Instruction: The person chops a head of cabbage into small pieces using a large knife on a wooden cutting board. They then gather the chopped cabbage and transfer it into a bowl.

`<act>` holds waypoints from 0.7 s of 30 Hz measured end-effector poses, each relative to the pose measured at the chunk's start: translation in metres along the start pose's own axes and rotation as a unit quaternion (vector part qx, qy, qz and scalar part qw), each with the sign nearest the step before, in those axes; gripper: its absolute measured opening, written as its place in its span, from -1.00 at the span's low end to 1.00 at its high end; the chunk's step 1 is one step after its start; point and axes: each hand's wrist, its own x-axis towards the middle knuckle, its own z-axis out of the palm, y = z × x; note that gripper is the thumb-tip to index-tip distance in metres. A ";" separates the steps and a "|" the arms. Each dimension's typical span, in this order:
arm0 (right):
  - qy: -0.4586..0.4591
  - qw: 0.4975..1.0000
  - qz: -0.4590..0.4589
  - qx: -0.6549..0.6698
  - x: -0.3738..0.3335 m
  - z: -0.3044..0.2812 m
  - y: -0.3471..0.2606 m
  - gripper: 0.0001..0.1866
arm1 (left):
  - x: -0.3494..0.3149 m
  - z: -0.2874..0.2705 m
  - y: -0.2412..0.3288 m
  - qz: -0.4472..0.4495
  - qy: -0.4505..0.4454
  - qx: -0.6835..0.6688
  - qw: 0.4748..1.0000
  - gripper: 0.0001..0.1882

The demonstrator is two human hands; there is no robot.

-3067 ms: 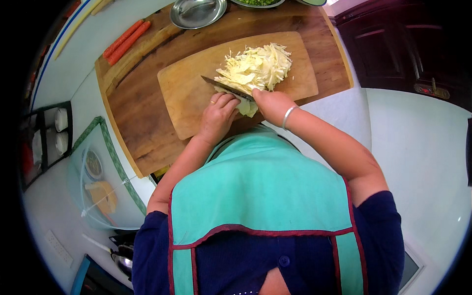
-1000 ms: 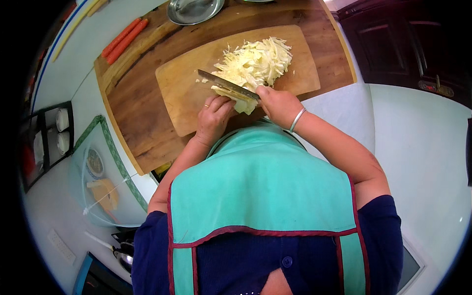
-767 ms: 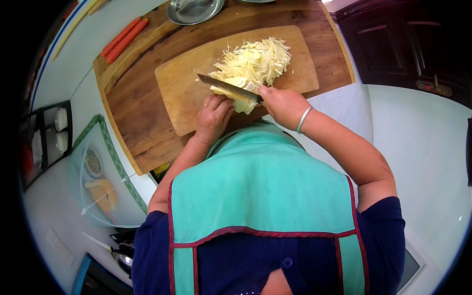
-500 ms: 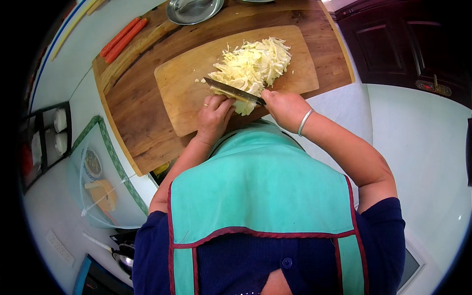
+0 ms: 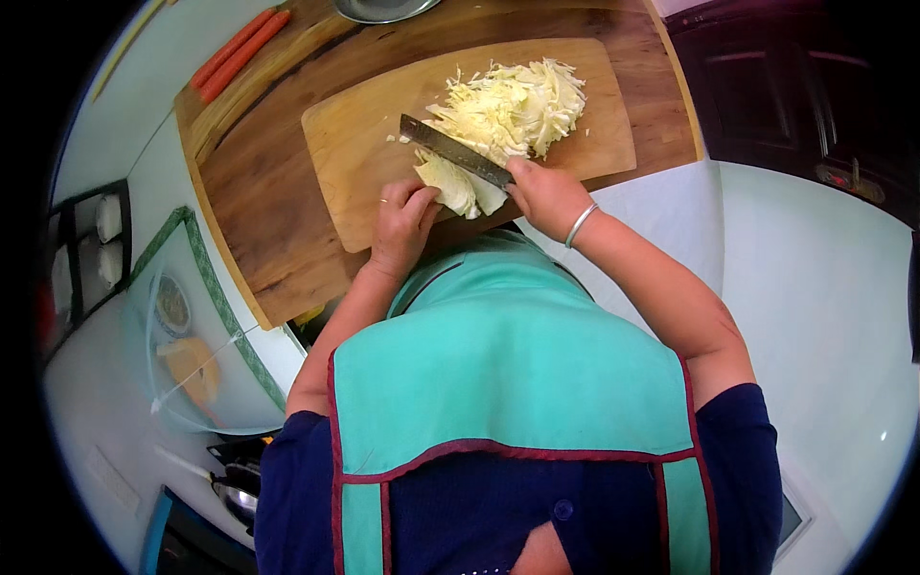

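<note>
A heap of shredded cabbage (image 5: 522, 105) lies on the right half of the wooden cutting board (image 5: 359, 144). My right hand (image 5: 546, 196) is closed round the handle of a dark-bladed kitchen knife (image 5: 455, 149). Its blade slants up to the left, between the heap and an uncut cabbage piece (image 5: 450, 184) at the board's near edge. My left hand (image 5: 402, 220) pinches the left end of that piece, with thumb and fingers drawn together. The knife handle is mostly hidden in my right hand.
Two carrots (image 5: 240, 53) lie at the far left of the wooden table (image 5: 254, 211). A metal dish (image 5: 383, 8) is cut off by the top edge. To the left, a mesh food cover (image 5: 216, 335) with a green border stands over a bowl.
The knife blade has come away from my left fingers and pushed shreds toward the heap. My left hand has shifted slightly left and down, leaving more of the cabbage piece showing.
</note>
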 end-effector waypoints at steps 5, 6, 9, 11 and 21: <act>-0.005 1.000 0.012 -0.016 -0.005 -0.015 -0.013 -0.82 | -0.004 -0.003 0.002 0.031 -0.001 0.014 0.999 -0.73; 0.011 1.000 0.005 -0.020 -0.009 -0.015 -0.016 -0.84 | -0.003 -0.002 0.005 0.041 -0.001 0.015 0.999 -0.73; 0.022 0.999 0.009 -0.033 -0.018 -0.023 -0.033 -0.86 | -0.001 0.002 0.007 0.074 0.009 0.023 0.997 -0.76; 0.024 0.999 0.015 -0.041 -0.022 -0.024 -0.041 -0.87 | 0.001 0.002 0.009 0.081 0.002 0.015 0.997 -0.77; 0.026 0.995 0.020 -0.093 -0.030 -0.021 -0.047 -0.84 | 0.005 0.004 0.011 0.079 -0.012 -0.002 0.997 -0.79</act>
